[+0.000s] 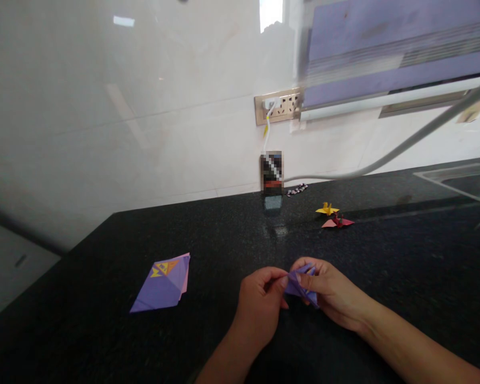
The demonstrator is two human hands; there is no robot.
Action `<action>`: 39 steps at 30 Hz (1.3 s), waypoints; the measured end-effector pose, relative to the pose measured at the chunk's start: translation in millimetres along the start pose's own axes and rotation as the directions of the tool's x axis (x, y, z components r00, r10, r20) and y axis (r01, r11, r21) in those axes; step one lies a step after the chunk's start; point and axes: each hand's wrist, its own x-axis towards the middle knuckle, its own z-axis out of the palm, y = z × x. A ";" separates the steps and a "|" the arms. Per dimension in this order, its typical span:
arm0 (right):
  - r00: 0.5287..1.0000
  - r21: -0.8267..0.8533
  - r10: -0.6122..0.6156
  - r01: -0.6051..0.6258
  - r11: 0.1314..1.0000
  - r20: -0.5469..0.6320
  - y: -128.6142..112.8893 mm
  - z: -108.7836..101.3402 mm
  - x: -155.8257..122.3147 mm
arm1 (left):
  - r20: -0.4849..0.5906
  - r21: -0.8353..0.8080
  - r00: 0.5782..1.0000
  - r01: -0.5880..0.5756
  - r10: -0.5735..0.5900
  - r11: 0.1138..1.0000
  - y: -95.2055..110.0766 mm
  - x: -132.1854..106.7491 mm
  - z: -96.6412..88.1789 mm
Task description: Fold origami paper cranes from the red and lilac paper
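Note:
Both hands meet over a small folded purple paper piece (pixel 300 285) just above the black countertop (pixel 224 245). My left hand (pixel 260 306) pinches its left edge with thumb and fingers closed. My right hand (pixel 330 290) wraps round its right side, fingers curled over the paper. Most of the piece is hidden between the fingers.
A stack of purple and pink paper sheets (pixel 164 282) lies to the left. A yellow paper crane (pixel 327 209) and a red paper crane (pixel 338 221) sit farther back right. A blurred phone (pixel 271 172) leans on the wall, cabled to a socket strip (pixel 279 105). A sink edge (pixel 456 173) is at right.

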 end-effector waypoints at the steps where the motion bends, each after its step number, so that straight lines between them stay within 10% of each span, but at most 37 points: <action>1: 1.000 -0.006 -0.004 0.004 1.000 -0.003 0.3 -0.4 0.4 | 0.013 -0.008 1.000 0.009 -0.009 1.000 -0.8 0.1 0.1; 6: 0.972 -0.371 -0.226 0.189 0.909 -0.058 0.8 -6.0 2.0 | 0.060 0.016 0.998 -0.008 0.007 1.000 -6.1 2.5 -1.9; 9: 0.822 -0.734 -0.558 0.451 0.508 0.118 -3.7 -9.9 0.5 | 0.072 0.150 0.991 -0.125 0.115 0.981 -6.4 3.0 -5.7; 12: 0.673 -0.832 -0.615 0.552 0.050 0.410 -9.5 -11.6 -1.5 | 0.074 0.335 0.958 -0.284 0.276 0.898 -3.4 1.1 -8.6; 15: 0.601 -0.808 -0.594 0.570 -0.151 0.535 -12.7 -11.7 -2.1 | 0.094 0.432 0.934 -0.351 0.345 0.831 -0.2 -0.9 -9.4; 39: 0.480 -0.770 -0.634 0.554 -0.318 0.607 -13.5 -8.0 -7.0 | 0.014 0.345 0.944 -0.314 0.329 0.885 -3.6 -1.7 -5.9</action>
